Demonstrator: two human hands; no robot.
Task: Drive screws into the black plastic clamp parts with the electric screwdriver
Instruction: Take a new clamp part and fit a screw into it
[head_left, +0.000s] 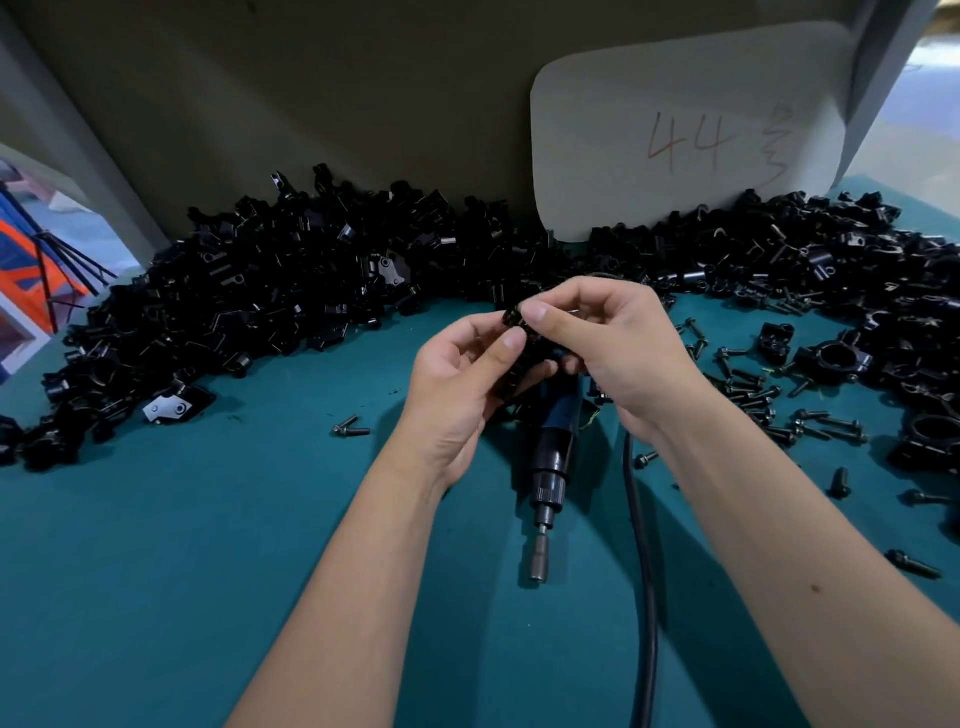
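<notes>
Both hands meet over the middle of the teal table (208, 545). My left hand (462, 384) grips a black plastic clamp part (519, 358) from the left. My right hand (618, 348) pinches a small dark piece at the top of that part between thumb and forefinger; I cannot tell whether it is a screw. The electric screwdriver (550, 467) lies on the table under my hands, its bit (540, 561) pointing toward me, with no hand on it. Its black cable (644, 571) runs down the right side.
A big heap of black clamp parts (291, 291) curves along the back from left to right. Loose black screws (753, 395) lie scattered at the right, one single screw (350, 428) at the left. A white card marked 44 (685, 130) leans on the back wall.
</notes>
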